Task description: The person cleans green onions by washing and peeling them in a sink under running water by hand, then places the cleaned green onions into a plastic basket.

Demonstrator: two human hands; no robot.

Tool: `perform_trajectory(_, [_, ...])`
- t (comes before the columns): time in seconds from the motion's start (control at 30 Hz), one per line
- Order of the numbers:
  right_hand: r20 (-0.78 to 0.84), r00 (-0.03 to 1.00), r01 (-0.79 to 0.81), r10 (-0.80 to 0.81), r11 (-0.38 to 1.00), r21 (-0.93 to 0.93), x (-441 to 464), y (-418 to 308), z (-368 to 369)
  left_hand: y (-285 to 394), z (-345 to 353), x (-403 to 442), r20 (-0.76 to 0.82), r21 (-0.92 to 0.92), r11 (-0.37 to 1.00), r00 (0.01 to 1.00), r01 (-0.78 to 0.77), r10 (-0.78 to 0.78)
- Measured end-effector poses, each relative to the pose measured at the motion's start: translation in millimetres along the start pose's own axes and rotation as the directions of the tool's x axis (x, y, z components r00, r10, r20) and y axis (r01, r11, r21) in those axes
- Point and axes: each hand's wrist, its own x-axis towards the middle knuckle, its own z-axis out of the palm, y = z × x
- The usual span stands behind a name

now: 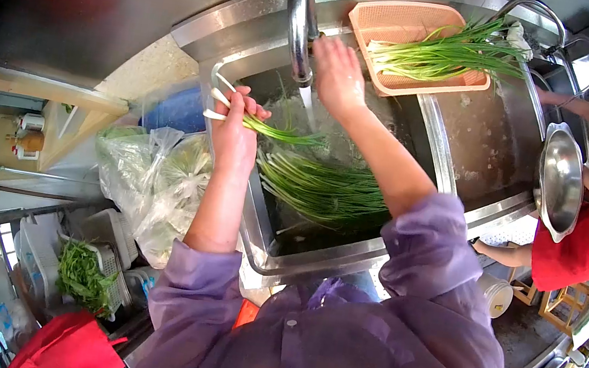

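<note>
My left hand (pixel 235 129) is closed around a few green onions (pixel 279 133), their white bulbs pointing left and the leaves reaching right. From the chrome faucet (pixel 299 28) water (pixel 308 106) runs into the sink. My right hand (pixel 338 80) is raised beside the faucet, back upward, fingers stretched toward it and holding nothing visible. Whether the fingertips touch the faucet I cannot tell. Below both hands, a large bunch of green onions (pixel 324 190) lies in the water of the left sink basin (pixel 269 262).
A pink plastic basket (pixel 407 14) holding more green onions (pixel 442 60) straddles the divider at the back. Right of it lies a second basin (pixel 479 147). Another person in a red apron (pixel 575 245) stands at right by a metal bowl (pixel 561 182). Plastic bags (pixel 157 186) sit left.
</note>
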Motion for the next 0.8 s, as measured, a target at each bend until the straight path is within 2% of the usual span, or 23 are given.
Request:
perform_trajectory(0.03, [0.211, 0.967, 0.194, -0.144, 0.950, -0.244, -15, 8, 22, 0, 0, -3, 0.000, 0.002, 1.000, 1.000, 0.001, -0.001])
perform_trajectory(0.07, [0.441, 0.871, 0.415, -0.217, 0.806, -0.422, -20, 7, 28, 0, -1, -7, -0.026, 0.010, 1.000, 1.000, 0.000, 0.001])
perform_trajectory(0.17, [0.524, 0.838, 0.428, -0.152, 0.779, -0.459, -20, 9, 28, 1, -8, -12, -0.087, 0.009, 1.000, 0.996, -0.002, 0.002])
perform_trajectory(0.2, [0.444, 0.870, 0.393, -0.213, 0.844, -0.366, -18, 12, 27, 2, -12, -15, -0.071, 0.013, 1.000, 0.997, 0.005, -0.004])
perform_trajectory(0.23, [0.283, 0.916, 0.364, -0.284, 0.885, -0.289, -11, 17, 29, 3, -14, -15, -0.049, 0.015, 1.000, 0.999, 0.004, -0.004])
perform_trajectory(0.3, [0.201, 0.927, 0.371, -0.318, 0.864, -0.341, 6, 23, 26, 3, -18, -18, -0.078, 0.027, 1.000, 0.997, 0.009, -0.007])
perform_trajectory(0.37, [0.156, 0.893, 0.449, -0.422, 0.811, -0.376, 15, 30, 29, 2, -20, -19, -0.066, 0.010, 1.000, 0.998, 0.001, -0.001])
perform_trajectory(0.43, [0.065, 0.924, 0.379, -0.376, 0.886, -0.267, 20, 40, 39, 1, -21, -21, -0.088, 0.001, 1.000, 0.996, 0.008, -0.008])
perform_trajectory(0.47, [0.239, 0.969, 0.093, -0.057, 0.986, -0.139, 28, 29, 28, 0, -21, -22, -0.085, 0.005, 1.000, 0.996, 0.020, -0.020])
perform_trajectory(0.5, [0.356, 0.889, -0.239, 0.287, 0.955, -0.174, 39, 19, 16, 0, -21, -23, -0.081, 0.009, 0.999, 0.996, 0.033, -0.032])
perform_trajectory(0.57, [0.141, 0.874, -0.477, 0.466, 0.877, 0.055, 39, 30, 31, 1, -21, -22, -0.082, 0.018, 0.999, 0.996, 0.028, -0.026])
perform_trajectory(0.6, [0.024, 0.883, -0.469, 0.469, 0.881, 0.056, 40, 36, 43, 1, -21, -21, -0.080, 0.015, 1.000, 0.996, 0.027, -0.026])
perform_trajectory(0.7, [-0.015, 0.850, -0.526, 0.526, 0.850, 0.014, 49, 39, 49, 0, -15, -19, -0.076, 0.025, 0.999, 0.997, 0.024, -0.022])
perform_trajectory(0.73, [0.026, 0.826, -0.561, 0.563, 0.819, 0.116, 51, 33, 41, 0, -12, -19, -0.076, 0.041, 0.999, 0.997, 0.025, -0.022])
perform_trajectory(0.77, [0.027, 0.824, -0.565, 0.566, 0.817, 0.113, 50, 31, 40, 0, -10, -18, -0.076, 0.041, 0.999, 0.997, 0.031, -0.027])
perform_trajectory(0.8, [0.124, 0.766, -0.642, 0.631, 0.746, 0.174, 49, 29, 38, 0, -8, -17, -0.081, 0.038, 0.999, 0.996, 0.029, -0.026])
